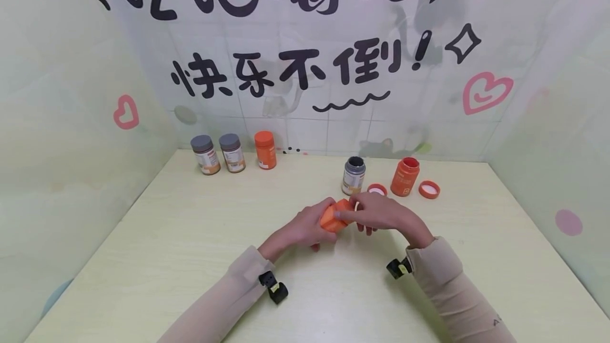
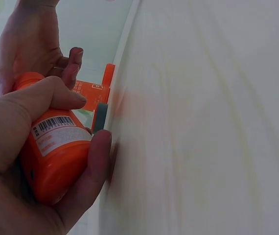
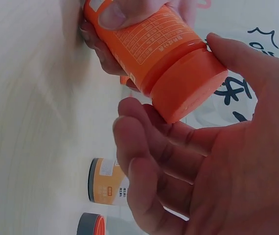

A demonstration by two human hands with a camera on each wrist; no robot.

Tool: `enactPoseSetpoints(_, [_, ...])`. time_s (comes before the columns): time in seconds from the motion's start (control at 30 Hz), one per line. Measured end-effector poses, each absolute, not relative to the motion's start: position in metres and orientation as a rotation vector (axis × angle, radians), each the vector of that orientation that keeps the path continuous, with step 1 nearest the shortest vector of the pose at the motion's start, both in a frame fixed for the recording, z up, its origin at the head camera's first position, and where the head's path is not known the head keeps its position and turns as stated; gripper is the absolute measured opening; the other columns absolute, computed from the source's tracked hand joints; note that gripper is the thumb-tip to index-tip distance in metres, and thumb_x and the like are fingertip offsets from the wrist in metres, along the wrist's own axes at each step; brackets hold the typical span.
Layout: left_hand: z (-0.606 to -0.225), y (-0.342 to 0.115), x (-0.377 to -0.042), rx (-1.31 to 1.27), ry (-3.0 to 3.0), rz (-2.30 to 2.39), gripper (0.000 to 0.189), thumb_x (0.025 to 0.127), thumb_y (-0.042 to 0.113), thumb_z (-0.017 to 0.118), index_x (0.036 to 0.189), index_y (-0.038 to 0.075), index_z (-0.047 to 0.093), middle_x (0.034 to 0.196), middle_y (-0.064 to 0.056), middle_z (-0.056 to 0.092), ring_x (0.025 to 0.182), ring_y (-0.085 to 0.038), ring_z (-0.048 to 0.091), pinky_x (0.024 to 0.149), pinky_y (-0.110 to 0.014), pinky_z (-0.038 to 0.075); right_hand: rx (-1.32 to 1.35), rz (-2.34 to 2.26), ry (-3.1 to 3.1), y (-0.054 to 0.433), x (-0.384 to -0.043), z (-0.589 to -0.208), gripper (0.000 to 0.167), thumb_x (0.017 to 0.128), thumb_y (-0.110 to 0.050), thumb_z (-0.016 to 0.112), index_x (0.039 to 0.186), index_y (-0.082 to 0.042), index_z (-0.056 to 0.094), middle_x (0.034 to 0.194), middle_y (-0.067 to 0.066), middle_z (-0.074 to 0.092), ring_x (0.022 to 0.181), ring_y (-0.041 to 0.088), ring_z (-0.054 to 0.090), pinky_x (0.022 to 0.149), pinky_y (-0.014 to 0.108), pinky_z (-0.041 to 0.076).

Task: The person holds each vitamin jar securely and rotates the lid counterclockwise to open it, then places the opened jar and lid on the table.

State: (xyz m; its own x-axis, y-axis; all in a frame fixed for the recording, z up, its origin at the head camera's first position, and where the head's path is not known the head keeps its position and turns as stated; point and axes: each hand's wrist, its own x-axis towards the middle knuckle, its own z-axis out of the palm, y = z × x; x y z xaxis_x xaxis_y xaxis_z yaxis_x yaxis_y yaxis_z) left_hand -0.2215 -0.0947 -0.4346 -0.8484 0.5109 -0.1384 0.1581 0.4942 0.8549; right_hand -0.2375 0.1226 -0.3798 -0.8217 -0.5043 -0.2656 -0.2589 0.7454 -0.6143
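Observation:
My left hand (image 1: 312, 225) grips an orange bottle (image 2: 63, 152) round its body, with the thumb across its printed label. The bottle is tilted, its orange cap (image 3: 191, 83) turned toward my right hand (image 1: 378, 210). The right thumb and forefinger pinch that cap at its edges, while the other fingers curl loosely beneath, seen in the right wrist view. The cap sits on the bottle's neck. Just beyond the right hand stand an uncapped grey bottle (image 1: 353, 178) and an uncapped orange bottle (image 1: 405, 178).
A loose cap (image 1: 377, 188) with a red rim lies behind my right hand, partly hidden. Another loose orange cap (image 1: 429, 189) lies farther right. At the back left stand two grey-capped bottles (image 1: 206, 156) (image 1: 232, 153) and a capped orange bottle (image 1: 265, 151). A printed sheet (image 1: 305, 105) hangs behind the table.

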Motion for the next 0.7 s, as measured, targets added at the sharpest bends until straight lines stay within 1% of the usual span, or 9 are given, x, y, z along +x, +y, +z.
enactPoseSetpoints(0.17, [-0.4349, -0.0951, -0.2206, 0.572, 2.381, 1.280, 0.050, 0.088, 0.009, 0.075, 0.127, 0.028, 0.050, 0.099, -0.008, 0.060, 0.065, -0.022, 0.061, 0.049, -0.029, 0.054, -0.612, -0.893, 2.519, 0.1202, -0.2382, -0.3810, 0.048, 0.099, -0.058, 0.058, 0.113, -0.012, 0.058, 0.081, 0.005, 0.068, 0.063, 0.020, 0.066, 0.061, 0.033, 0.056])
enactPoseSetpoints(0.23, [-0.4341, -0.0948, -0.2200, 0.570, 2.388, 1.271, 0.052, 0.089, 0.009, 0.075, 0.129, 0.028, 0.050, 0.100, -0.008, 0.059, 0.067, -0.022, 0.061, 0.049, -0.029, 0.054, -0.614, -0.936, 2.525, 0.1193, -0.2380, -0.3808, 0.046, 0.101, -0.055, 0.056, 0.112, -0.011, 0.059, 0.080, 0.005, 0.068, 0.063, 0.020, 0.067, 0.061, 0.033, 0.055])
enactPoseSetpoints(0.33, [-0.4328, -0.0941, -0.2195, 0.564, 2.397, 1.263, 0.053, 0.088, 0.010, 0.075, 0.131, 0.029, 0.049, 0.102, -0.008, 0.059, 0.070, -0.022, 0.061, 0.049, -0.029, 0.054, -0.609, -0.960, 2.532, 0.1189, -0.2381, -0.3806, 0.043, 0.102, -0.053, 0.056, 0.111, -0.011, 0.059, 0.079, 0.005, 0.067, 0.063, 0.021, 0.067, 0.061, 0.033, 0.055])
enactPoseSetpoints(0.4, [-0.4322, -0.0937, -0.2193, 0.562, 2.402, 1.258, 0.052, 0.088, 0.009, 0.075, 0.129, 0.028, 0.050, 0.102, -0.008, 0.059, 0.070, -0.021, 0.062, 0.049, -0.029, 0.054, -0.597, -0.943, 2.535, 0.1193, -0.2382, -0.3801, 0.043, 0.102, -0.053, 0.057, 0.111, -0.011, 0.059, 0.078, 0.005, 0.067, 0.063, 0.020, 0.066, 0.061, 0.033, 0.055])
enactPoseSetpoints(0.6, [-0.4316, -0.0932, -0.2190, 0.540, 2.401, 1.254, 0.046, 0.087, 0.009, 0.075, 0.122, 0.027, 0.051, 0.099, -0.008, 0.061, 0.066, -0.021, 0.063, 0.048, -0.030, 0.054, -0.528, -0.784, 2.488, 0.1243, -0.2367, -0.3760, 0.053, 0.098, -0.062, 0.056, 0.113, -0.011, 0.061, 0.080, 0.006, 0.070, 0.065, 0.019, 0.066, 0.063, 0.032, 0.056])
enactPoseSetpoints(0.7, [-0.4319, -0.0936, -0.2193, 0.529, 2.400, 1.255, 0.045, 0.087, 0.010, 0.075, 0.121, 0.027, 0.051, 0.099, -0.008, 0.061, 0.064, -0.021, 0.062, 0.048, -0.029, 0.054, -0.530, -0.740, 2.454, 0.1266, -0.2363, -0.3738, 0.052, 0.098, -0.061, 0.056, 0.111, -0.010, 0.062, 0.081, 0.007, 0.071, 0.066, 0.020, 0.066, 0.065, 0.033, 0.057])
